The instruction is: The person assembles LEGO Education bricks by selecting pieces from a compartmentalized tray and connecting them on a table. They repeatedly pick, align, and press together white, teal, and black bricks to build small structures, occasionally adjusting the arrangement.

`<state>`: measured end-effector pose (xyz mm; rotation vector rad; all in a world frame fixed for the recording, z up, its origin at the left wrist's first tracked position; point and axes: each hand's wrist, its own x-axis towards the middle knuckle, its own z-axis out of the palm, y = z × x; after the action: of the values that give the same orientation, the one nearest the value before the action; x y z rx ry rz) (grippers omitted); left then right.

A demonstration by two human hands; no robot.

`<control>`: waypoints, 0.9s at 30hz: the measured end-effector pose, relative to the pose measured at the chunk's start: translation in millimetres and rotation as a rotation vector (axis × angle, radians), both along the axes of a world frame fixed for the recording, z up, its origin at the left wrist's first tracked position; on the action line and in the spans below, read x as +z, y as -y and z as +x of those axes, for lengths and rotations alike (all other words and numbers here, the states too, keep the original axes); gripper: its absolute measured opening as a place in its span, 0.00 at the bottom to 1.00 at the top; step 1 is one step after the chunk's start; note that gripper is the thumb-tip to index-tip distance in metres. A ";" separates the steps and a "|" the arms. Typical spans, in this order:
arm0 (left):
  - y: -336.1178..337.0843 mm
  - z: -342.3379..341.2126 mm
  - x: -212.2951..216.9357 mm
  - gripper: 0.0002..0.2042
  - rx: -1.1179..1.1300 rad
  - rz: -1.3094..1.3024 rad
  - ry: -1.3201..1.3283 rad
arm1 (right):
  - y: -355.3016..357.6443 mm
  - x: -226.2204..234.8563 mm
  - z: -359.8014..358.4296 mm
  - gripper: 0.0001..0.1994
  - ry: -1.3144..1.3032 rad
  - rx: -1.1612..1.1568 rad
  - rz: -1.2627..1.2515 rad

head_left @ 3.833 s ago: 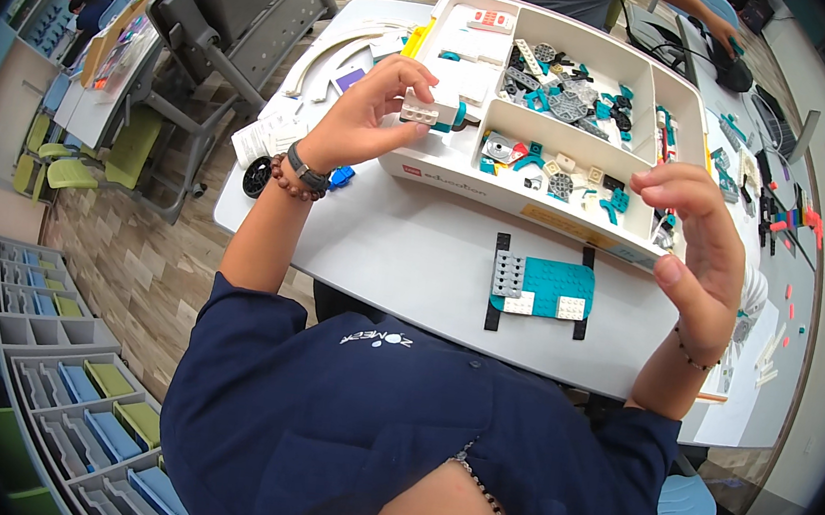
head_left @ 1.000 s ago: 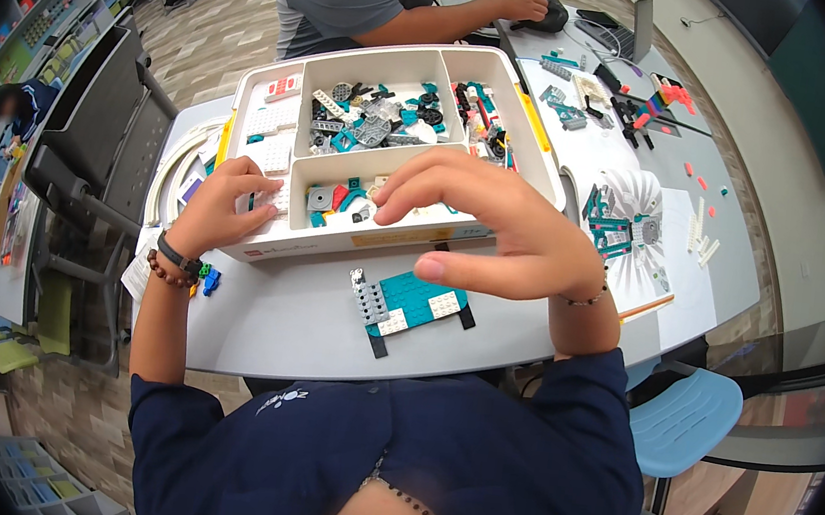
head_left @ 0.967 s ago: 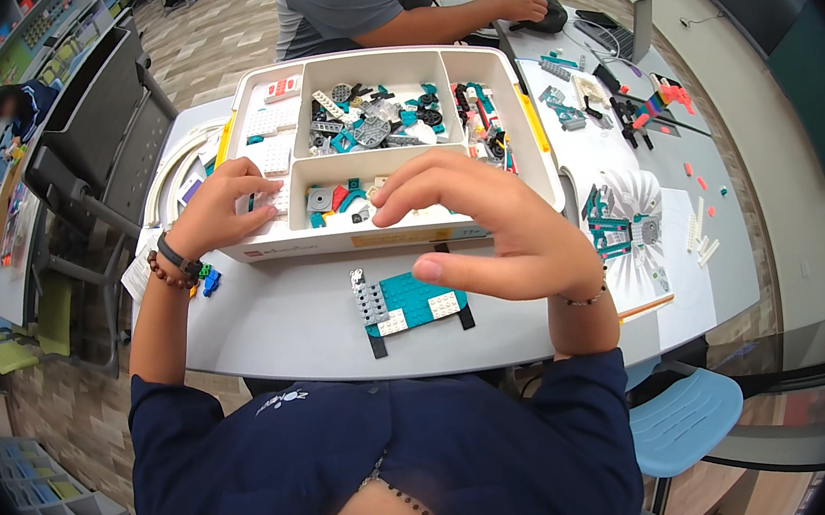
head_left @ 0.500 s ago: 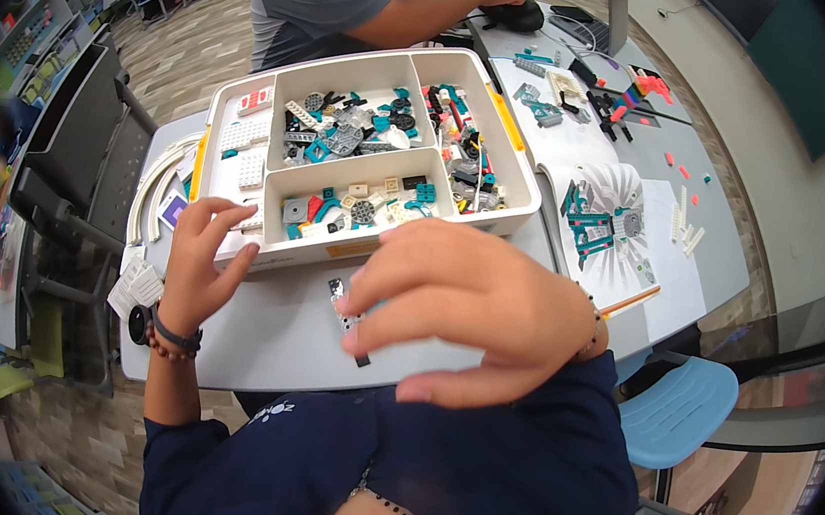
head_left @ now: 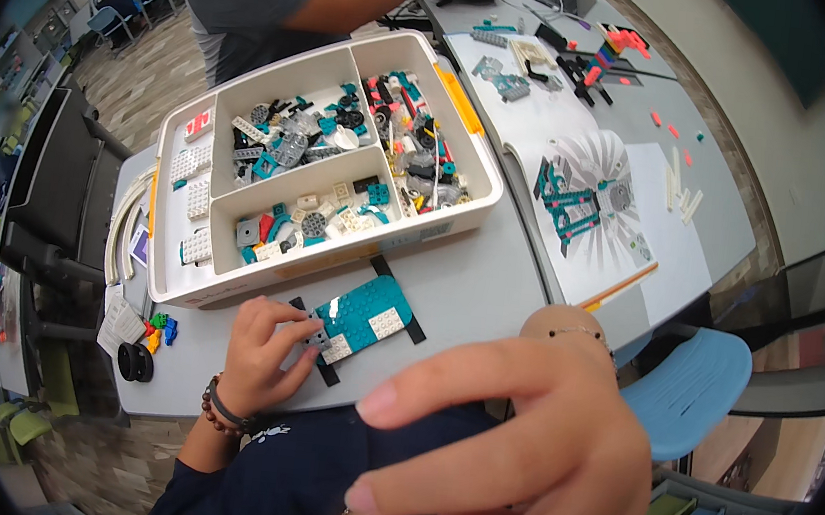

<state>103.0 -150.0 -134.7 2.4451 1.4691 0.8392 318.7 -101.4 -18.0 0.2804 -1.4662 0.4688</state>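
A flat toy-brick build (head_left: pixel 363 318) lies on the table in front of the sorting tray. It has a teal studded top, white studded plates, black strips sticking out at its sides and a grey part at its left end. My left hand (head_left: pixel 267 351) has its thumb and fingers closed on that grey end. Near the camera, at the lower right, my right hand (head_left: pixel 523 450) is raised with its fingers curved and apart, and nothing shows between them. It hides part of the table's near edge.
Behind the build stands a white sorting tray (head_left: pixel 302 258) of mixed bricks. An open instruction booklet (head_left: pixel 588 261) lies to the right, with loose parts and a multicoloured brick model (head_left: pixel 609 57) beyond. Small coloured bricks (head_left: pixel 159 331) sit at left. Another person (head_left: pixel 259 0) works across the table.
My left hand has come down from the tray's corner to the build's left end. My right hand has moved away from over the build, toward me, uncovering it. The view has shifted.
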 end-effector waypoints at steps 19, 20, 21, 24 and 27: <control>-24.2 11.7 -28.4 0.23 -0.232 -0.096 -0.058 | -5.1 16.6 24.0 0.05 0.118 0.211 -0.058; -24.5 15.6 -22.9 0.23 -0.220 -0.103 -0.058 | -4.5 17.6 24.1 0.05 0.117 0.212 -0.050; -24.8 16.7 -19.7 0.23 -0.207 -0.111 -0.057 | -4.3 15.4 19.3 0.05 0.041 0.197 -0.032; -28.2 11.1 -26.4 0.21 -0.268 -0.067 -0.001 | 2.9 0.1 -9.9 0.03 -0.282 0.125 -0.051; -26.2 8.6 -26.8 0.21 -0.278 -0.068 0.025 | 24.5 -1.8 -23.4 0.04 -0.412 0.095 -0.291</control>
<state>111.5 -123.8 -161.5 2.4991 1.0943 0.7454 295.3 -125.9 -19.7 0.2002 -0.9724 0.6518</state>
